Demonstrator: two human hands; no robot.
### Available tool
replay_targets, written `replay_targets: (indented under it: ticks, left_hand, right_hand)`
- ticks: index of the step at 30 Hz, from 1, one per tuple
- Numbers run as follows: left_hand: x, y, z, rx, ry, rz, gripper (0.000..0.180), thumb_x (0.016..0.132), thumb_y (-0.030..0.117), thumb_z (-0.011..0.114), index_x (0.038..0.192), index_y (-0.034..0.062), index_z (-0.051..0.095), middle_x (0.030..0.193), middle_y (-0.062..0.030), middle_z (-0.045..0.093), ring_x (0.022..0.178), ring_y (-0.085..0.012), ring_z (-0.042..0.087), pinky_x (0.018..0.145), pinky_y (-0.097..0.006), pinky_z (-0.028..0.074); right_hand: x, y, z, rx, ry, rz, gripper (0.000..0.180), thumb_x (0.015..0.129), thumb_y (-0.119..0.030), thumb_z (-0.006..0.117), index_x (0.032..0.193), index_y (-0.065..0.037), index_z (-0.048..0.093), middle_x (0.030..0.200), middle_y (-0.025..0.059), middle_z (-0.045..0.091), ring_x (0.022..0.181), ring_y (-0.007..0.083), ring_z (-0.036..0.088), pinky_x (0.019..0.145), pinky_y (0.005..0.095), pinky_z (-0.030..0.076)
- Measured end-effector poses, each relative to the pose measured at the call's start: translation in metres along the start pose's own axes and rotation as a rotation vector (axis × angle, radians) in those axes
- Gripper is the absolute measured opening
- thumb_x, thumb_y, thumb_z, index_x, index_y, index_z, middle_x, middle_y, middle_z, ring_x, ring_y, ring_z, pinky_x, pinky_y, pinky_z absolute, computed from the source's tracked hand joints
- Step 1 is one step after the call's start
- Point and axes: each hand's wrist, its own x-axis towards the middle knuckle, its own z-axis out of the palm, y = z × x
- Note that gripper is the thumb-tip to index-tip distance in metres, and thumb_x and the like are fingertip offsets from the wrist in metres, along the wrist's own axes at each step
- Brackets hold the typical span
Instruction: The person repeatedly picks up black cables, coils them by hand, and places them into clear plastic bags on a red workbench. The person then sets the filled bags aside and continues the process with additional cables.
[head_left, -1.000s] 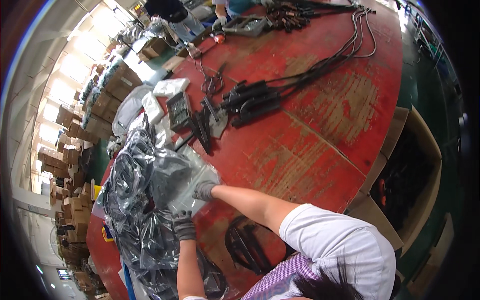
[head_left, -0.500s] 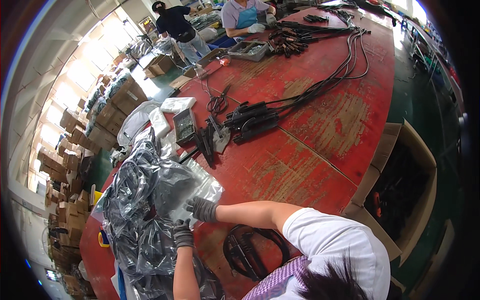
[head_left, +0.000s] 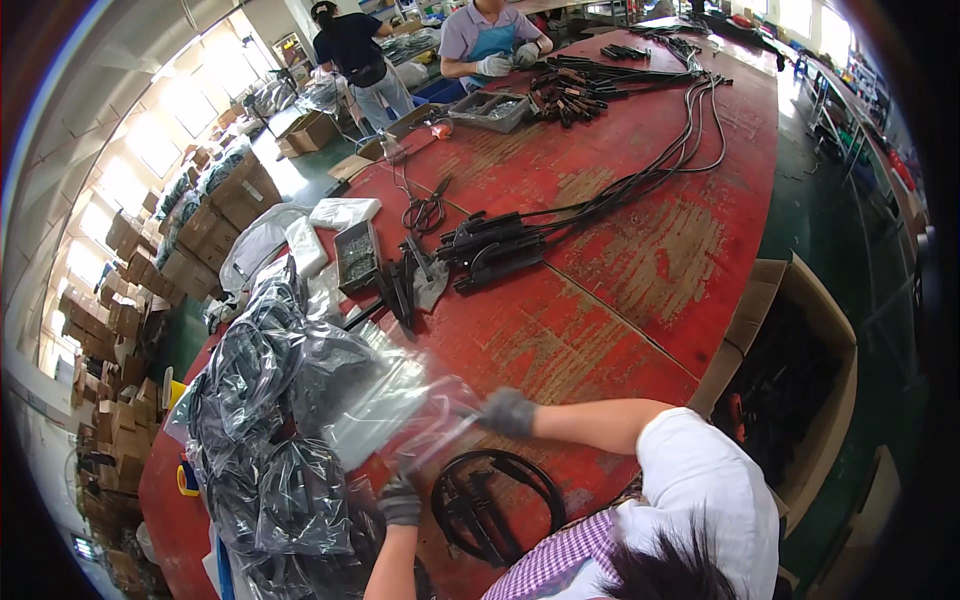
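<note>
Cable coil [head_left: 495, 515] near clear bag [head_left: 437, 417]

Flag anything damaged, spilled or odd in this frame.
The red tabletop looks damaged: its surface is worn away in streaky brown patches, notably right of the black handle pieces. No spill is evident. The clear plastic bag between the left hand and right hand is too blurred to judge.

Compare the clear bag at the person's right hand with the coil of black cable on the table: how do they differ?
The clear bag is see-through, while the coil of black cable is dark and opaque. The clear bag is at the right hand's fingertips; the coil lies on the red table. The clear bag is thin film; the coil forms a rounded ring. Both are near the person.
</note>
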Motion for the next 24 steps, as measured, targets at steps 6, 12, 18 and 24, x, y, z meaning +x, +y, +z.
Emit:
replay_targets:
  ticks: [6, 12, 18, 24]
  left_hand:
    - [-0.068, 0.042, -0.029, -0.705, -0.206, 0.081, 0.051, 0.078, 0.008, 0.050, 0.127, 0.0090, 0.037, 0.093, -0.0115, 0.059, 0.067, -0.0185, 0.059, 0.054, -0.031, 0.047]
    - [-0.105, 0.092, -0.074, -1.067, -0.391, -0.221, 0.040, 0.078, 0.010, 0.051, 0.118, 0.0074, 0.045, 0.087, -0.0091, 0.059, 0.066, -0.0167, 0.056, 0.055, -0.031, 0.045]
    - [-0.122, 0.101, -0.120, -1.279, -0.305, -0.354, 0.031, 0.079, 0.012, 0.053, 0.109, 0.0058, 0.052, 0.082, -0.0066, 0.059, 0.065, -0.0148, 0.054, 0.056, -0.030, 0.044]
    - [-0.168, 0.085, -0.182, -1.436, -0.126, -0.486, 0.024, 0.080, 0.014, 0.054, 0.100, 0.0041, 0.060, 0.077, -0.0041, 0.059, 0.064, -0.0130, 0.051, 0.057, -0.029, 0.042]
  right_hand:
    - [-0.130, -0.045, -0.030, 0.257, -0.283, -0.109, 0.025, 0.081, -0.023, 0.044, 0.104, -0.018, 0.052, 0.060, 0.0105, 0.055, 0.051, 0.0294, 0.056, 0.039, 0.0442, 0.039]
    - [-0.156, -0.078, -0.050, 0.298, -0.372, -0.191, 0.036, 0.086, -0.029, 0.038, 0.121, -0.026, 0.046, 0.062, 0.0105, 0.055, 0.055, 0.0284, 0.058, 0.040, 0.0421, 0.042]
    - [-0.177, -0.084, -0.045, 0.395, -0.522, -0.385, 0.045, 0.084, -0.029, 0.044, 0.128, -0.031, 0.040, 0.069, 0.0104, 0.058, 0.059, 0.0290, 0.059, 0.047, 0.0387, 0.045]
    - [-0.146, -0.072, -0.092, 1.011, -0.492, -0.315, 0.034, 0.079, -0.025, 0.054, 0.113, -0.022, 0.057, 0.080, 0.0125, 0.063, 0.066, 0.0303, 0.060, 0.060, 0.0346, 0.048]
